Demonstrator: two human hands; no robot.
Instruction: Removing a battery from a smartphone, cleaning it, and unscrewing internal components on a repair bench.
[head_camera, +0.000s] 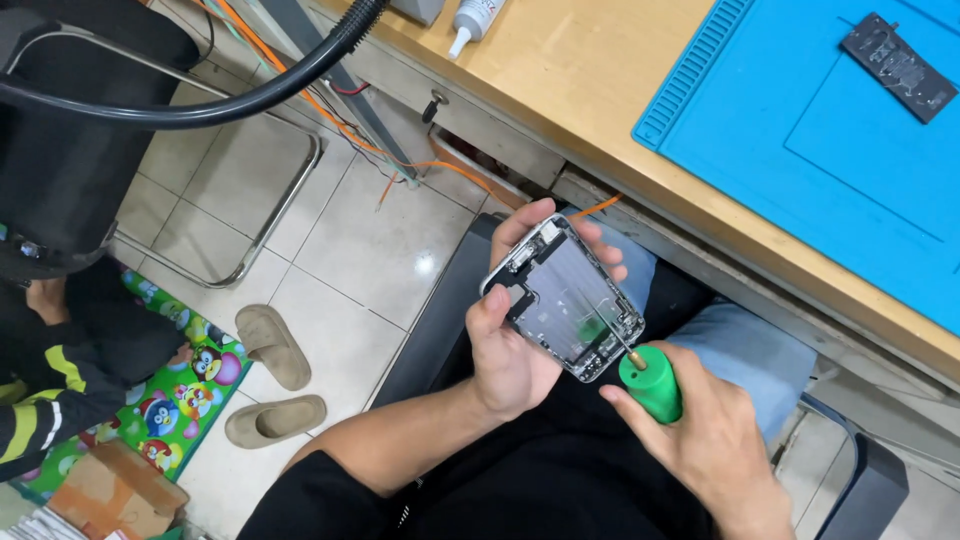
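Observation:
My left hand (510, 335) grips an opened phone housing (565, 298), a silver metal shell with its inner parts showing, held over my lap below the desk edge. My right hand (705, 440) holds a screwdriver with a green handle (652, 383). The screwdriver's brass tip touches the lower right corner of the phone housing. My left thumb rests on the housing's left side and the fingers wrap behind it.
A wooden desk (590, 90) carries a blue work mat (800, 150) with a black phone battery (898, 66) and a white glue bottle (472, 22). On the tiled floor lie two beige slippers (270, 375), a colourful mat (170, 400) and a cardboard box (115, 492). Another person's sleeve (40, 400) shows at left.

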